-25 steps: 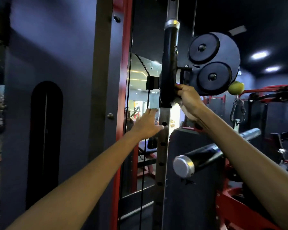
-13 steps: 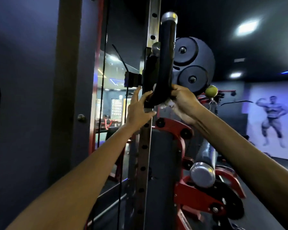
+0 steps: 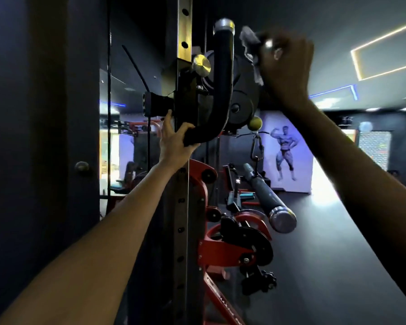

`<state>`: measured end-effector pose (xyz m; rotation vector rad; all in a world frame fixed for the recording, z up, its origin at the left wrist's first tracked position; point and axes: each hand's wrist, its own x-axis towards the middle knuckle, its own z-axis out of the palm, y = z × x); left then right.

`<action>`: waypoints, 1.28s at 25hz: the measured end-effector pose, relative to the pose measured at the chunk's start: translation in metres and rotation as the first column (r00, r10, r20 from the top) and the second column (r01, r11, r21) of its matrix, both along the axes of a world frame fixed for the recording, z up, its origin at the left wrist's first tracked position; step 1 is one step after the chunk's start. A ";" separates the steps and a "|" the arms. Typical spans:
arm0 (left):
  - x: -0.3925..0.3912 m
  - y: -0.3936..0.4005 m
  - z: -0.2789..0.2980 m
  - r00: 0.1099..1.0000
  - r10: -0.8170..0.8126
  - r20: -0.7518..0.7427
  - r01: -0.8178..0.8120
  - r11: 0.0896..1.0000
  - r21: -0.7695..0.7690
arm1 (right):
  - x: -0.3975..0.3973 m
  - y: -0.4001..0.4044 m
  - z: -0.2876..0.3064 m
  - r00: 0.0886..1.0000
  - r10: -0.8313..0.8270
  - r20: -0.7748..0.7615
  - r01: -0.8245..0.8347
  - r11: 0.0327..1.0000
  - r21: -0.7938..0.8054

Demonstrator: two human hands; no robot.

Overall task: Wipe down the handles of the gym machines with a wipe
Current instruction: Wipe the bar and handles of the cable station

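Observation:
A curved black handle (image 3: 222, 85) with a silver end cap rises from the carriage on the drilled upright post (image 3: 184, 31). My left hand (image 3: 175, 140) grips the handle's lower bend. My right hand (image 3: 285, 64) is raised beside the handle's top, just to its right, and holds a crumpled grey wipe (image 3: 252, 49). The wipe hangs close to the upper grip; whether it touches the handle I cannot tell.
Black pulley discs (image 3: 242, 99) sit behind the handle, with a yellow ball (image 3: 255, 123) and carabiner below. A second grey handle with a chrome end (image 3: 271, 205) juts out at lower right. Red machine brackets (image 3: 223, 249) stand below. A dark wall is on the left.
My right hand has gone up from the handle's lower part to beside its top cap, carrying the wipe. My left hand has closed round the lower bend. The view has tilted upward.

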<state>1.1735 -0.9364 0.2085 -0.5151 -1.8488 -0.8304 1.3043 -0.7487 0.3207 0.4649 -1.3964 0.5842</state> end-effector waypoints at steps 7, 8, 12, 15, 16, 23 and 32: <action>0.008 -0.001 -0.001 0.996 -0.046 0.070 0.047 0.999 -0.011 | -0.014 -0.034 -0.051 0.997 -0.080 0.016 0.072 0.958 0.278; 0.008 -0.001 -0.001 0.996 -0.048 0.071 0.048 0.999 -0.008 | -0.011 -0.033 -0.055 0.996 -0.084 0.022 0.073 0.948 0.309; 0.008 0.000 -0.001 0.997 -0.051 0.053 0.052 0.999 -0.003 | -0.009 -0.026 0.001 0.994 -0.108 -0.021 0.110 0.971 0.210; 0.007 0.001 -0.002 0.997 -0.046 0.061 0.046 0.999 -0.001 | -0.011 -0.029 0.025 0.993 -0.105 -0.046 0.112 0.973 0.201; 0.006 0.001 -0.002 0.997 -0.047 0.069 0.047 0.999 -0.003 | -0.014 -0.029 0.017 0.993 -0.101 -0.069 0.115 0.963 0.245; 0.014 0.001 0.003 0.987 -0.010 0.161 0.016 0.999 -0.038 | -0.016 -0.024 -0.045 0.994 -0.092 -0.055 0.106 0.917 0.384; 0.019 0.003 0.003 0.985 0.006 0.172 0.002 0.999 -0.049 | -0.007 -0.020 -0.054 0.952 -0.207 -0.227 0.306 0.682 0.665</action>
